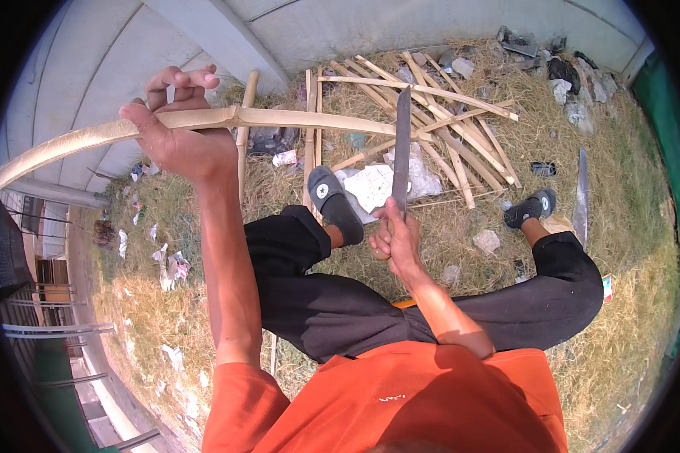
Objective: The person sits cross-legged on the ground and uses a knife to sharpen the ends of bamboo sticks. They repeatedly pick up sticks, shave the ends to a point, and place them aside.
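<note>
Bamboo strip (272,118): likely light, springy; best held by node (236,115); left hand (189,151), ten o'clock, loosely holding it; right hand (397,240) gripping machete (402,155).

A rough outdoor yard, by the look of it: sunlit dry grass (627,264) strewn with litter (172,270), a pale panelled wall (431,30) behind (green sheeting (661,128) closes the right side).

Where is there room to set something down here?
The dry grass between the blade lying at right and the green sheet looks free. Crowded: ahead, where bamboo strips pile beside the pale slab and the right hand holds a machete; litter dots the left.
</note>
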Demonstrator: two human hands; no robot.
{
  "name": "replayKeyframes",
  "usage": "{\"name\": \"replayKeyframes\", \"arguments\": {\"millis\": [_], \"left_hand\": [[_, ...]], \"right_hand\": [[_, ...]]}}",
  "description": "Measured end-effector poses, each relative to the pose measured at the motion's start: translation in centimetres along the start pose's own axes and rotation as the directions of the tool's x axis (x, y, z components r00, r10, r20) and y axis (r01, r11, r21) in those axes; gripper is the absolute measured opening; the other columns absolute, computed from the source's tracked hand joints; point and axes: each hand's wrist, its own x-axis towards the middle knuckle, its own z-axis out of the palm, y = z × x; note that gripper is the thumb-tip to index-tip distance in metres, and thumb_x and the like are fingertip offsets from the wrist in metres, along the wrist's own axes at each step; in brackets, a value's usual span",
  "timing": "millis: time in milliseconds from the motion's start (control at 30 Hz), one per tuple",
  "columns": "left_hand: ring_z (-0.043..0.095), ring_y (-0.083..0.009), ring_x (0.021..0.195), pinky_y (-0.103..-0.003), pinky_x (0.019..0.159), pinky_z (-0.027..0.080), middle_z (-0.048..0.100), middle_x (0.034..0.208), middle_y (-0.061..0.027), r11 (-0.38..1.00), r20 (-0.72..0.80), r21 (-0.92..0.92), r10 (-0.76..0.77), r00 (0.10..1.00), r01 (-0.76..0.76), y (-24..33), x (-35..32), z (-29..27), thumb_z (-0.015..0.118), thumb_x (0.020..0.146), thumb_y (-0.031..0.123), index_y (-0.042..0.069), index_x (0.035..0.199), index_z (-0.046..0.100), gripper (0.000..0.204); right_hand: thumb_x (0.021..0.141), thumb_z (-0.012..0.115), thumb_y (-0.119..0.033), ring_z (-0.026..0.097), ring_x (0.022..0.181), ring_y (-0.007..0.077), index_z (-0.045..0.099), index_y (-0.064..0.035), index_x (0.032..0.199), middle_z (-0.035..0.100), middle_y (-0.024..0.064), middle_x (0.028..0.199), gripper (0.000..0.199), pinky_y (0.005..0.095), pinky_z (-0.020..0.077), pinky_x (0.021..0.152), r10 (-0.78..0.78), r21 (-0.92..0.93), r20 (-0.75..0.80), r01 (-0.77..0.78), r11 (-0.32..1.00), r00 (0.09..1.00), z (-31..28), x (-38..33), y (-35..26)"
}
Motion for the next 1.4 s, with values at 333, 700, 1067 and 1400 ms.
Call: {"name": "replayKeyframes", "arguments": {"millis": [333,700,1067,1400], "left_hand": [[0.031,-0.0392,0.140,-0.050,0.107,0.034,0.035,0.149,-0.0199,0.701,0.077,-0.542,-0.508,0.858,0.464,-5.3,-13.9,2.7,0.038,0.100,0.046,0.021,0.118,0.045,0.031],[0.026,-0.0370,0.142,-0.054,0.117,0.017,0.032,0.153,-0.0099,0.563,-0.056,-0.748,-0.582,0.811,0.353,-8.8,-15.3,6.4,0.042,0.098,0.042,0.024,0.117,0.044,0.026],[0.056,-0.0328,0.120,-0.040,0.099,0.046,0.059,0.127,-0.0218,-0.116,0.613,0.089,-0.776,-0.146,0.989,-7.9,-19.9,2.2,0.043,0.099,0.047,0.011,0.133,0.048,0.050],[0.066,-0.0323,0.100,-0.041,0.092,0.048,0.065,0.114,-0.0196,0.658,0.457,0.276,-0.731,0.506,0.701,-10.2,-4.4,4.1,0.023,0.088,0.078,0.004,0.145,0.034,0.094]], "right_hand": [[0.092,0.066,-0.021,0.032,0.038,0.0073,0.055,0.0021,0.092,0.034,-0.0042,0.050,0.026,0.0264,0.0298,0.038,-0.472,0.195,-0.337,0.551,0.811,0.814,6.6,5.3,-11.9],[0.095,0.063,-0.028,0.034,0.036,0.0091,0.052,0.0005,0.085,0.034,-0.0032,0.048,0.032,0.0274,0.0342,0.039,-0.383,0.048,-0.448,0.449,0.892,0.808,3.7,1.9,-5.0],[0.086,0.072,-0.020,0.044,0.050,0.0076,0.060,0.0019,0.073,0.053,-0.0012,0.056,0.028,0.0282,0.0348,0.048,-0.776,-0.456,-0.213,0.642,0.617,0.594,2.2,8.5,-13.0],[0.079,0.078,-0.030,0.052,0.061,0.0081,0.070,0.0011,0.098,0.064,0.0000,0.075,0.038,0.0260,0.0405,0.055,-0.135,-0.699,0.435,0.428,0.573,0.890,-0.2,5.8,-14.4]]}}
